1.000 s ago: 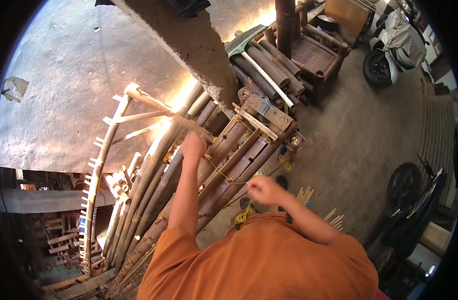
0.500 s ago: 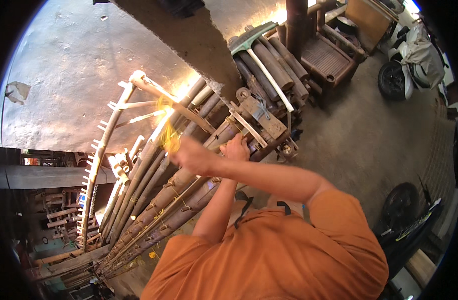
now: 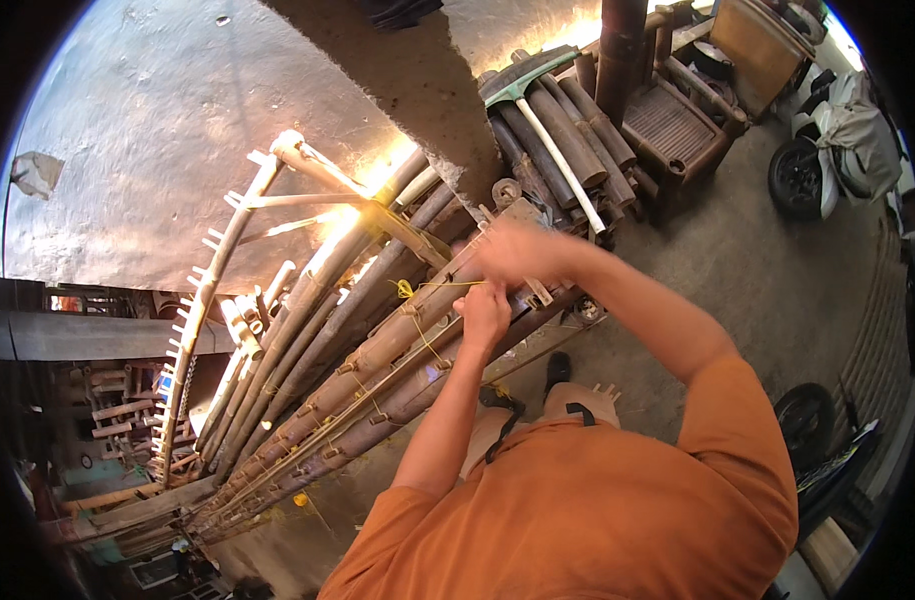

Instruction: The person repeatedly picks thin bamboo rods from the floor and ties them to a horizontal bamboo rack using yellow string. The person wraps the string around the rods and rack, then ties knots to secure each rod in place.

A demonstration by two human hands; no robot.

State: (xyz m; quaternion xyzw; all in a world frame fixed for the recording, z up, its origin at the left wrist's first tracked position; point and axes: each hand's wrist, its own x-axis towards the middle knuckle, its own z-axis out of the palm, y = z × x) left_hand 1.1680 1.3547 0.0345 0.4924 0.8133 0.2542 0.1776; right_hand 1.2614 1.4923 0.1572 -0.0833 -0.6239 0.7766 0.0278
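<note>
My left hand (image 3: 484, 312) is closed at the near edge of a long bamboo pole (image 3: 392, 340). A thin yellow string (image 3: 442, 284) runs from a small yellow tangle on the pole to its fingers. Just above and beyond it, my right hand (image 3: 522, 250) is smeared by motion, close to a wooden block (image 3: 517, 212) at the poles' right end. Its fingers cannot be made out. Short pegs and loops of yellow string sit along the pole. A second, darker pole (image 3: 409, 392) lies parallel on the near side.
A toothed bamboo frame (image 3: 199, 310) leans by the grey wall (image 3: 147, 180) at left. A squeegee (image 3: 557, 150) rests on stacked bamboo (image 3: 567, 125) at the back. Farther right stand a bamboo chair (image 3: 672, 130) and a partly covered motorcycle (image 3: 847, 160).
My right hand has swung rightward from across my left forearm to above my left hand. The loose yellow string that was blurred beside it now stretches toward my left hand.
</note>
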